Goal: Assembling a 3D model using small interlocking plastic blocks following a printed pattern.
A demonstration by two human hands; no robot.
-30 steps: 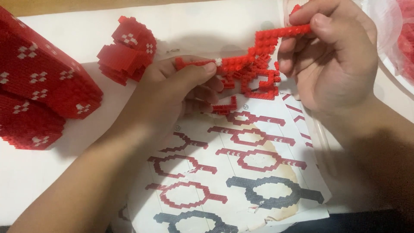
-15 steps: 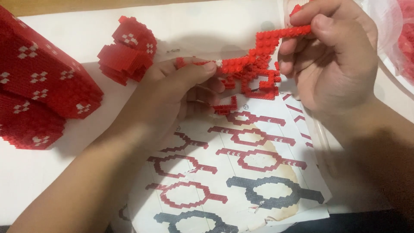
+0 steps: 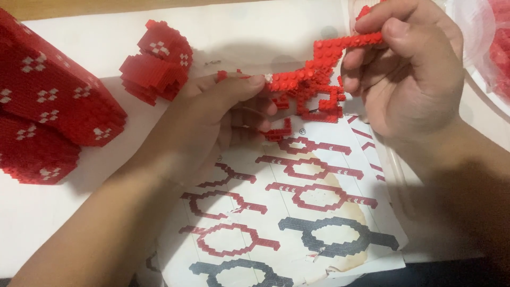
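Both hands hold a flat red brick layer [image 3: 319, 85] above the top edge of the instruction sheet [image 3: 297, 212], at about 1 o'clock from the picture's centre. The left hand [image 3: 212, 122] pinches its left end between thumb and fingers; the right hand [image 3: 414, 74], at 2 o'clock, is pressed together on the strip at its upper right end. A small red brick block [image 3: 156, 61] sits at 11 o'clock, and a large red brick piece [image 3: 48, 111] lies at 9 o'clock on the white table [image 3: 255, 32].
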